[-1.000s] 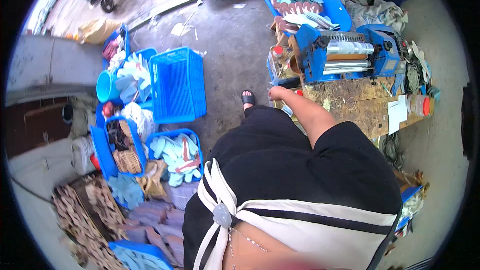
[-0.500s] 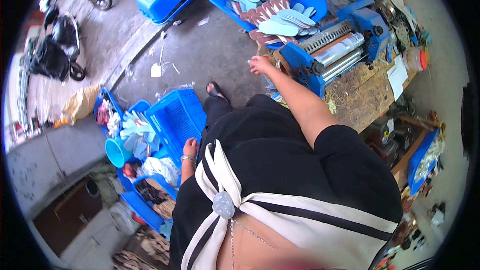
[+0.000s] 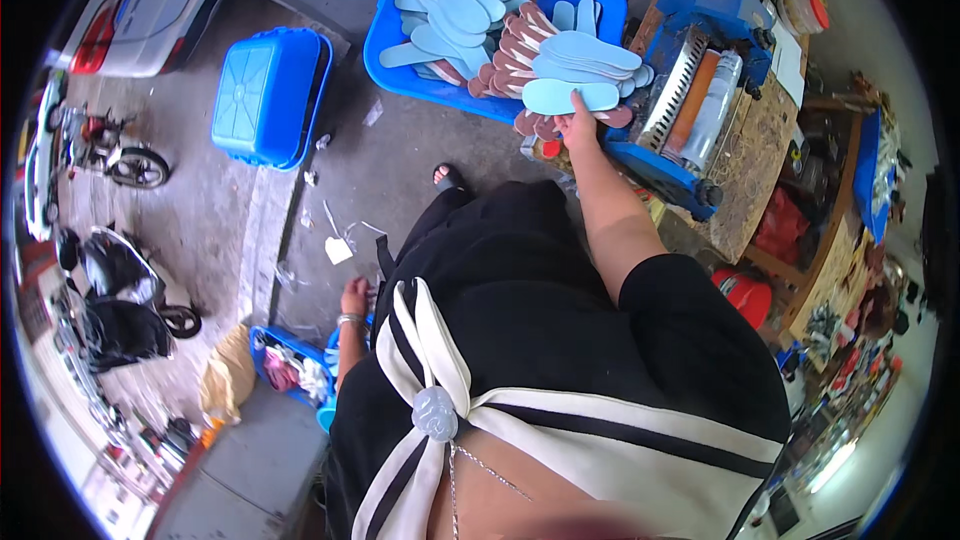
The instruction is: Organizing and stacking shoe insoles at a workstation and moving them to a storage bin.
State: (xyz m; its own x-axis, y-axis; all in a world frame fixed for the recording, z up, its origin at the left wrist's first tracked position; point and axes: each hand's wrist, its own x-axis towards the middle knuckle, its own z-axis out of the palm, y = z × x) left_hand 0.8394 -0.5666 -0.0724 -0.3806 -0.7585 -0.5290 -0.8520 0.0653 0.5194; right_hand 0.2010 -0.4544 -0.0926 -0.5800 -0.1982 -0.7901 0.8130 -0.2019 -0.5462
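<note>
The right hand (image 3: 578,125) pinches a pale blue insole (image 3: 570,95) at its heel over the blue tub (image 3: 400,65), light and floppy, best held mid-edge, while the left hand (image 3: 354,297) hangs loosely open.

Far left I see an upturned blue crate (image 3: 268,95) on the concrete floor (image 3: 200,220), with a white car (image 3: 135,10) beyond it. Motorbikes (image 3: 120,285) stand along the left edge. Paper scraps (image 3: 338,248) lie on the floor near the middle. Near left, a small blue bin (image 3: 285,365) holds rags, just beside a tan sack (image 3: 228,385). On the right, a red bag (image 3: 790,225) sits under the wooden counter (image 3: 760,155).
</note>
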